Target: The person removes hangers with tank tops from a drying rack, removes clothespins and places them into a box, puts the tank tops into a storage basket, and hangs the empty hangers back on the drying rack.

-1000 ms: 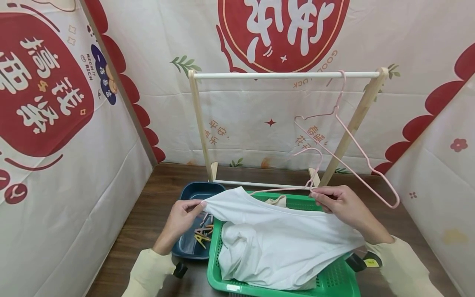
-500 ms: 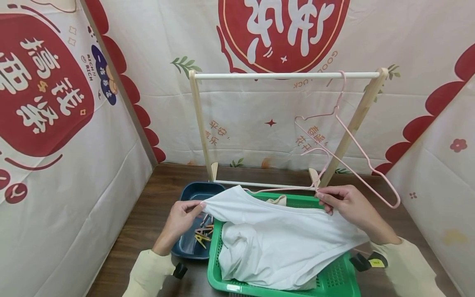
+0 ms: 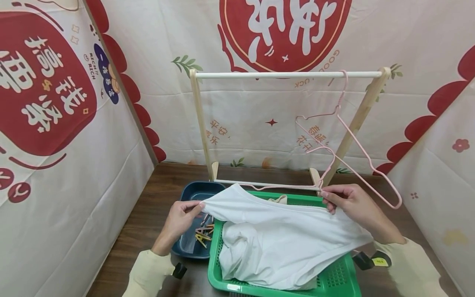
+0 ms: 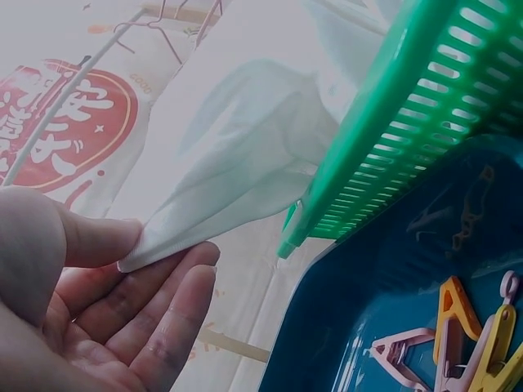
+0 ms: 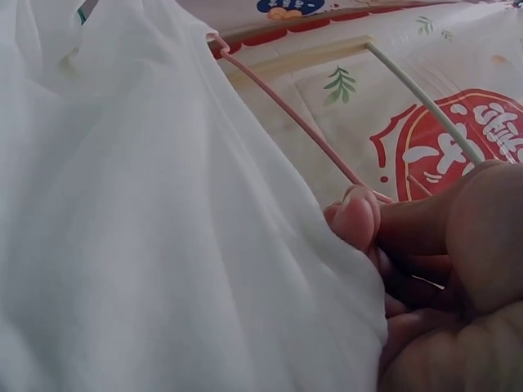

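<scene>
My left hand [image 3: 179,220] pinches a pointed corner of a white top [image 3: 282,239] between thumb and fingers. In the left wrist view that corner of the top [image 4: 245,139] is stretched out, the lower fingers spread beneath it. A pink clothes hanger [image 3: 282,187] is pinched near the base of its hook by my right hand [image 3: 356,208]. The hanger's left arm [image 5: 286,106] runs to the top's far edge, where its end is covered by cloth. The top drapes over a green basket [image 3: 341,272]; whether my right fingers also grip cloth cannot be told.
A rack with a white rail [image 3: 259,75] stands behind the basket. Another pink hanger [image 3: 371,161] hangs at its right end. Left of the basket, a dark blue tray [image 3: 185,243] holds several clothespins [image 3: 202,237]. Printed cloth walls surround the wooden table [image 3: 126,243].
My right hand has moved slightly right, taking the hanger and the top's right side along. My left hand has stayed nearly in place, keeping its pinch on the corner.
</scene>
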Demonstrator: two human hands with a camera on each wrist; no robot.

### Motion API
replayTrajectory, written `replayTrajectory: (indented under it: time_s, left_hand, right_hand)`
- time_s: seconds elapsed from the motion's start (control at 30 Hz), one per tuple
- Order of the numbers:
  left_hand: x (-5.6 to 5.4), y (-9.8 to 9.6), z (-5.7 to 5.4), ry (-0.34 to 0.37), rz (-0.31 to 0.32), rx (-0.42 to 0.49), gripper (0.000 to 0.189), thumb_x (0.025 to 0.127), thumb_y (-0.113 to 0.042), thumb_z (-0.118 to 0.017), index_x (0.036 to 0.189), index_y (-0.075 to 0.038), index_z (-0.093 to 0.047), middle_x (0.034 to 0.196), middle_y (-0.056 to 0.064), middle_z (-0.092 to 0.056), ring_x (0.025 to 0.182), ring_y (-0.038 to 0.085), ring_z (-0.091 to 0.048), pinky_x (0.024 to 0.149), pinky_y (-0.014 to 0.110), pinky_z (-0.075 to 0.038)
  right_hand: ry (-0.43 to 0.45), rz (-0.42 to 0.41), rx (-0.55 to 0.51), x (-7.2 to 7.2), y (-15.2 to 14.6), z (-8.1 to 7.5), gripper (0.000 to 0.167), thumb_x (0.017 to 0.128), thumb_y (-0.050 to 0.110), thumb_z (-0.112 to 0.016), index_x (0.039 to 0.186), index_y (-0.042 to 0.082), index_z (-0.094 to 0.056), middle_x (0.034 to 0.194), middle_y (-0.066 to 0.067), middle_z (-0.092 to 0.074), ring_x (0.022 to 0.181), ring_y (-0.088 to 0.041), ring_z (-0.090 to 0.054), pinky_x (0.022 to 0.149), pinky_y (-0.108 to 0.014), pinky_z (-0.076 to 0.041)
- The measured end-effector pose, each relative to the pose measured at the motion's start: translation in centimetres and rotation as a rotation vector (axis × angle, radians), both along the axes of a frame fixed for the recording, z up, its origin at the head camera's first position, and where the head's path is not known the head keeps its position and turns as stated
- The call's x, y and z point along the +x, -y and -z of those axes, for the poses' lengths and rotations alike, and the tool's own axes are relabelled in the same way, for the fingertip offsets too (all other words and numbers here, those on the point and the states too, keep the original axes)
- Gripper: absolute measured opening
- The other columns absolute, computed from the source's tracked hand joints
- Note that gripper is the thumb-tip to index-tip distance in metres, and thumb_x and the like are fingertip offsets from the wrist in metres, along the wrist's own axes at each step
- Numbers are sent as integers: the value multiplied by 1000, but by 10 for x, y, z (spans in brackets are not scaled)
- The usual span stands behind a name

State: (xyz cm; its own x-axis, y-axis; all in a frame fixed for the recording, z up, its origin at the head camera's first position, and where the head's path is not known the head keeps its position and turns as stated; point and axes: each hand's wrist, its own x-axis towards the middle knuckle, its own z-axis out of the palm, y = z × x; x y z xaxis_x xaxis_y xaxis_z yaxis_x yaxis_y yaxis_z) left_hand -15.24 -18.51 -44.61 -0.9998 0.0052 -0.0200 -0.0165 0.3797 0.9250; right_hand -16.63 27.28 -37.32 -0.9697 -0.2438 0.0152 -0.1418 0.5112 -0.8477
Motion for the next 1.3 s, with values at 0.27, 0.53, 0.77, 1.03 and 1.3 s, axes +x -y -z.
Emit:
replayTrajectory:
  time_s: [0.27,0.53,0.77,1.03,1.3]
  left_hand:
    - [0,0,0,0,-12,-18,23,97,-19,-66,115,-7,-74,111,11,-73,89,25,-72,86,42,-57]
    - [1,-2,1,19,-13,-20,23,97,-20,-66,115,-8,-74,111,9,-73,91,25,-73,89,44,-56]
    - [-1,-3,0,18,26,5,22,98,-17,-64,115,-8,-74,110,9,-73,96,31,-71,86,40,-57]
    - [-3,-4,-2,-8,126,20,23,97,-22,-65,114,-9,-74,110,9,-73,92,26,-72,85,42,-58]
    - [-2,-9,-4,-43,234,15,28,97,-26,-64,117,-8,-72,113,11,-72,94,26,-72,85,38,-58]
  right_hand:
    - [17,14,-19,-1,-1,-1,29,100,14,-59,115,-11,-65,75,-3,-67,63,-15,-61,62,-23,-53]
    - [-10,81,-53,-2,-5,1,31,101,19,-59,111,-10,-66,76,-3,-66,63,-16,-61,62,-23,-53]
    - [5,90,-125,-4,-2,6,33,100,21,-60,112,-9,-66,77,-2,-67,65,-17,-63,64,-24,-54]
    - [42,51,-199,-1,15,6,37,99,18,-62,115,-14,-64,81,0,-73,70,-16,-72,70,-26,-59]
    - [56,-18,-296,-1,37,5,38,99,13,-62,117,-20,-60,87,-12,-75,76,-21,-75,72,-32,-60]
